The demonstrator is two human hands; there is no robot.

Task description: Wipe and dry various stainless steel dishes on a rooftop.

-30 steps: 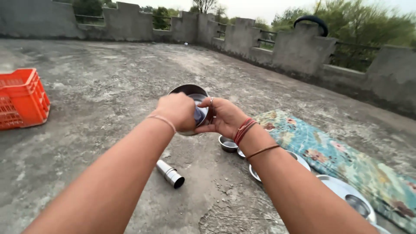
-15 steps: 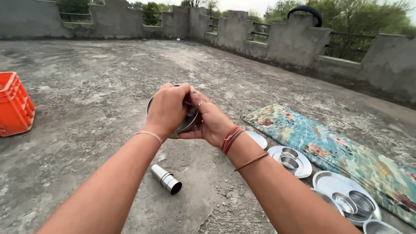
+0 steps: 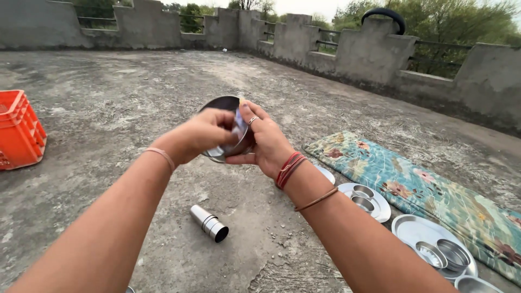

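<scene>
I'm gripping a steel plate (image 3: 225, 130) with both hands, left hand (image 3: 203, 133) and right hand (image 3: 266, 144) fingers closed on it. Other plates (image 3: 374, 202) are lying beside the floral mat (image 3: 434, 190); steel cups (image 3: 209, 223) are lying untouched.

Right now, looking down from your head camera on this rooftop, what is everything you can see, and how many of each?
Steel plate: one, shiny silver, held up between both hands.
Steel tumblers: a nested stack, silver, lying on its side on the concrete below the hands.
Steel plates with small bowls: two in clear view, silver, on the ground at right, one nearer the hands, one closer to the lower edge; parts of more show at the edges.
Mat: one, teal with flowers, spread along the right.
Crate: one, orange plastic, far left.
Parapet wall: grey concrete, along the back.
Tyre: one, black, on top of the wall.
Left hand: thin band at the wrist, gripping the plate.
Right hand: ring, red threads at the wrist, gripping the plate.
</scene>
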